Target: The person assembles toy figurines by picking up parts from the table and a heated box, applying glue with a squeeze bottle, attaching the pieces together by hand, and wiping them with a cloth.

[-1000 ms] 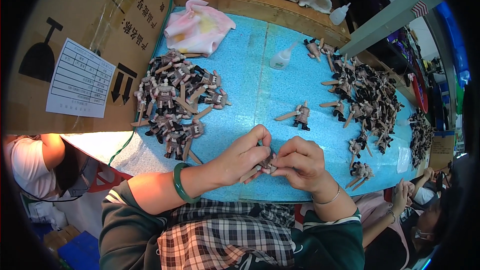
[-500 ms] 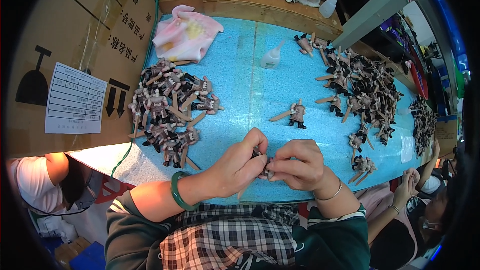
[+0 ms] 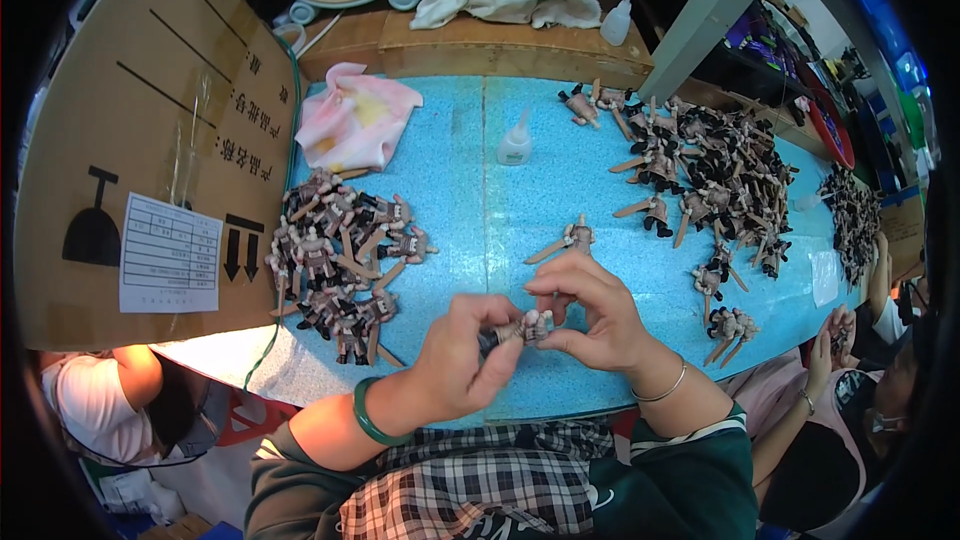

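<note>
My left hand (image 3: 466, 348), with a green bangle on its wrist, is closed around the dark lower part of a small figurine (image 3: 524, 328). The figurine's pale head end points right. There my right hand (image 3: 598, 318) stands with thumb and fingers spread around it; its thumb tip comes close to the head, and contact is unclear. Just beyond my right hand lies another figurine (image 3: 578, 236) with a flat wooden-coloured piece pointing left. A heap of similar figurines (image 3: 335, 250) lies to the left, a larger heap (image 3: 715, 175) to the right.
A small white squeeze bottle (image 3: 515, 144) stands mid-table; another bottle (image 3: 617, 22) is on the wooden ledge (image 3: 480, 48). A stained pink cloth (image 3: 360, 120) lies far left beside a large cardboard box (image 3: 150, 170). A grey post (image 3: 705, 20) rises far right. Another person's hands (image 3: 832, 335) are at right.
My right fingers have come off the figurine and spread apart, while my left hand keeps hold of it. The figurine is more exposed. The view has tilted up, showing more of the fan.
</note>
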Action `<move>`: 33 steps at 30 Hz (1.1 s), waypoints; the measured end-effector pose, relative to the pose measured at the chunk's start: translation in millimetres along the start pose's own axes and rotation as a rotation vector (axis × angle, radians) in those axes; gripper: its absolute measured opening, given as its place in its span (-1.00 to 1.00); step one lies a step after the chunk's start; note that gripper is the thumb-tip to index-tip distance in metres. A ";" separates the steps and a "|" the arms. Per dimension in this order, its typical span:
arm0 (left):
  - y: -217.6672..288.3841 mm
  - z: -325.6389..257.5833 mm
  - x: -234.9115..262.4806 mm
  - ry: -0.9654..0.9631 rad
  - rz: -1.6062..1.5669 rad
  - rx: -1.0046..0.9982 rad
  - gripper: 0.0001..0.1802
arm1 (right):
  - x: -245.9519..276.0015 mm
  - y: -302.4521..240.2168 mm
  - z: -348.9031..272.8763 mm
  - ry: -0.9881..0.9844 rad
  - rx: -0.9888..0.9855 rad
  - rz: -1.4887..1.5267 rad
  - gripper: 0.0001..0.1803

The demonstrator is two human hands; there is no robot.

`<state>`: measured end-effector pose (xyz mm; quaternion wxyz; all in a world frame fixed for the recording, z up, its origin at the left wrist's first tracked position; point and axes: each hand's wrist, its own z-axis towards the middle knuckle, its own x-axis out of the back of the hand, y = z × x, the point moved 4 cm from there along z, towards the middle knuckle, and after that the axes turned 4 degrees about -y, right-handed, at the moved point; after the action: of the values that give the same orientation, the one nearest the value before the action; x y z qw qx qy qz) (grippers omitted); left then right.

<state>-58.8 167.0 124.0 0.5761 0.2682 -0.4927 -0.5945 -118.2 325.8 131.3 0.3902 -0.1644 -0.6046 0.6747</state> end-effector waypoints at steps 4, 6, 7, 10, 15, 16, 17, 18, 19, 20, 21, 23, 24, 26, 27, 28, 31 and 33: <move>-0.4 5.9 -3.5 0.042 0.082 -0.115 -0.61 | -4.5 12.8 -2.6 -0.082 -0.082 0.409 -0.50; -2.1 7.6 -3.0 0.014 0.160 -0.082 -0.57 | -5.9 17.0 -3.5 -0.040 -0.217 0.664 -0.54; -1.5 8.1 -3.7 0.006 0.164 -0.086 -0.57 | -5.9 17.5 -4.1 -0.034 -0.210 0.666 -0.54; 0.5 9.4 -5.2 0.002 0.167 -0.100 -0.59 | -7.0 21.5 -6.4 -0.028 -0.228 0.738 -0.64; 0.8 9.1 -4.7 0.013 0.183 -0.070 -0.72 | -9.1 21.7 -7.0 0.004 -0.255 0.775 -0.81; 0.4 8.3 -5.5 0.010 0.184 -0.068 -0.72 | -9.9 22.7 -6.8 0.006 -0.254 0.778 -0.81; 0.8 7.5 -6.0 0.027 0.204 -0.086 -0.73 | -10.3 23.0 -6.5 0.002 -0.226 0.761 -0.81; 1.1 6.9 -6.1 0.044 0.223 -0.105 -0.74 | -10.5 23.2 -6.2 -0.003 -0.198 0.743 -0.81; 0.1 6.7 -6.4 0.044 0.223 -0.103 -0.74 | -10.8 24.3 -6.3 -0.003 -0.199 0.745 -0.81; -0.6 6.6 -7.0 0.037 0.236 -0.111 -0.74 | -10.8 25.0 -6.1 -0.003 -0.190 0.739 -0.81; -1.0 6.8 -7.6 0.030 0.248 -0.119 -0.74 | -10.5 25.1 -5.9 -0.004 -0.181 0.733 -0.82; -1.8 5.9 -8.1 0.049 0.251 -0.118 -0.73 | -10.5 24.1 -5.6 -0.011 -0.180 0.718 -0.82; -1.7 5.7 -7.8 0.066 0.253 -0.119 -0.72 | -10.0 23.3 -5.3 -0.017 -0.177 0.701 -0.81; 0.7 5.6 -6.4 0.062 0.246 -0.120 -0.71 | -9.9 21.5 -4.5 -0.024 -0.171 0.700 -0.81; 2.5 5.5 -5.8 0.055 0.238 -0.119 -0.70 | -10.4 19.8 -3.9 -0.029 -0.164 0.701 -0.81; 4.7 6.0 -6.0 0.068 0.240 -0.131 -0.70 | -9.4 19.6 -2.9 -0.039 -0.159 0.688 -0.81; 2.0 4.9 -5.1 0.090 0.035 0.008 -0.72 | -7.5 15.2 -0.3 -0.049 -0.133 0.695 -0.76; -11.6 4.2 0.0 0.170 -0.072 0.180 -0.74 | 4.1 9.4 3.3 0.142 -0.148 0.428 -0.65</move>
<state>-67.5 166.4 115.2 0.5678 0.3856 -0.4836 -0.5432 -126.1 326.8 124.2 0.2668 -0.3638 -0.5748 0.6827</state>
